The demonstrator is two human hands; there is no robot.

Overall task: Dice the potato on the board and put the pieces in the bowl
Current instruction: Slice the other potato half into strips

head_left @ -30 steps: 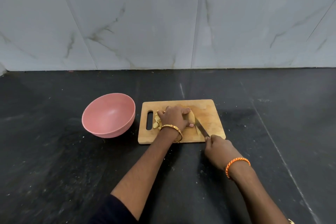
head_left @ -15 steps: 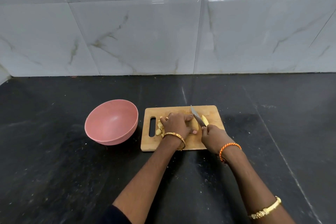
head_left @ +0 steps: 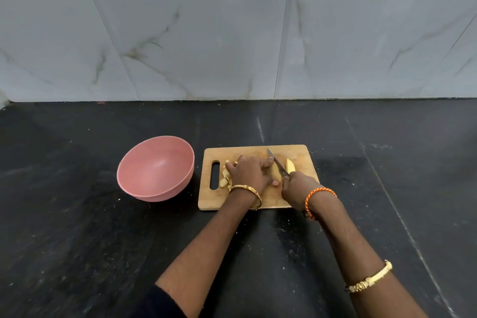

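A wooden cutting board (head_left: 302, 153) lies on the black counter. My left hand (head_left: 251, 171) presses down on a potato piece (head_left: 275, 172), mostly hidden under my fingers. My right hand (head_left: 299, 188) grips a knife (head_left: 277, 162) whose blade slants across the potato, tip pointing to the far side. A cut yellow wedge (head_left: 290, 165) lies just right of the blade. Several small cut pieces (head_left: 225, 177) sit left of my left hand by the board's handle slot. The pink bowl (head_left: 154, 166) stands empty left of the board.
The black stone counter (head_left: 77, 240) spreads all around the board and bowl. A marble-patterned tile wall (head_left: 232, 46) rises behind the counter.
My right hand moved forward onto the board with the knife, which now sits between the held potato and a separated wedge. My left hand stayed on the potato.
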